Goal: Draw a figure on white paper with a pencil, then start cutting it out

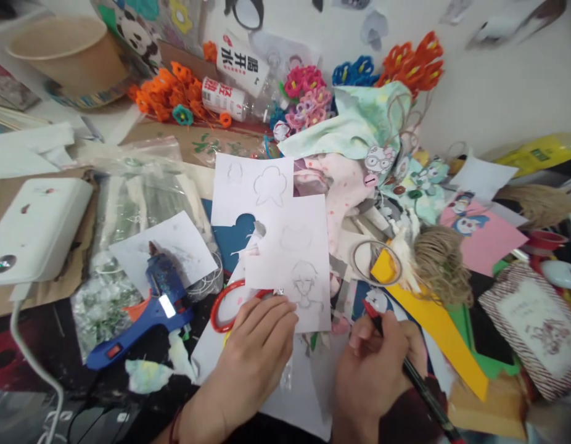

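In my right hand (375, 370) is a slim red-and-black pen (419, 382), gripped between thumb and fingers. Its red end points up and left, just right of the drawing paper. My left hand (260, 345) lies palm down, fingers stretched rightward over the lower left edge of a white sheet (308, 246) with a pencil figure of a short-haired head and shoulders. Behind it, another sheet (253, 179) carries a cloud-like outline and has a cut-out edge. The red handles of a pair of scissors (216, 311) show partly from under my left hand.
A blue glue gun (160, 308) lies at left, near a white device with a cable (40, 228). Tape roll (375, 262), twine (440, 265) and a yellow strip (443, 333) crowd the right. Orange pipe-cleaner flowers (168, 92) and a plastic bottle (227, 98) line the back.
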Motion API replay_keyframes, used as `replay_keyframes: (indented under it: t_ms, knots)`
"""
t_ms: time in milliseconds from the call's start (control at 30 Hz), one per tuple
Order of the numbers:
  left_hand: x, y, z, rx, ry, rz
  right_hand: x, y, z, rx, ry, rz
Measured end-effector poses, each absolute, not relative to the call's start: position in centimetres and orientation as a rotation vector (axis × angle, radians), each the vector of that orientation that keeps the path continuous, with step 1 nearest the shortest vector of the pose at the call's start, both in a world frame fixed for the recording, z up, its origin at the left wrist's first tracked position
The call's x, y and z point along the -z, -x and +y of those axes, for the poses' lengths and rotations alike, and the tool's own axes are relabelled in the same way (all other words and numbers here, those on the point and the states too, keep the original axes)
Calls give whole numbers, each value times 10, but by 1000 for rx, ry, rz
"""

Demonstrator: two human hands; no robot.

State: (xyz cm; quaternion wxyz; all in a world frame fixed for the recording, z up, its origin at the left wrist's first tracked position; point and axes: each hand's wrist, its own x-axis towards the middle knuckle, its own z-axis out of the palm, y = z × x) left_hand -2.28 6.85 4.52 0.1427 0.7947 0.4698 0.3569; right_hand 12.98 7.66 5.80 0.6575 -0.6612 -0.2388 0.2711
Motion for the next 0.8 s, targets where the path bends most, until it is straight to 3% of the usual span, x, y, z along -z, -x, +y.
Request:
replay_keyframes:
  t_ms: [800]
  knots:
    - [-40, 20, 65, -1206, -2330, 1361, -52, -136, 81, -737, 1251, -302]
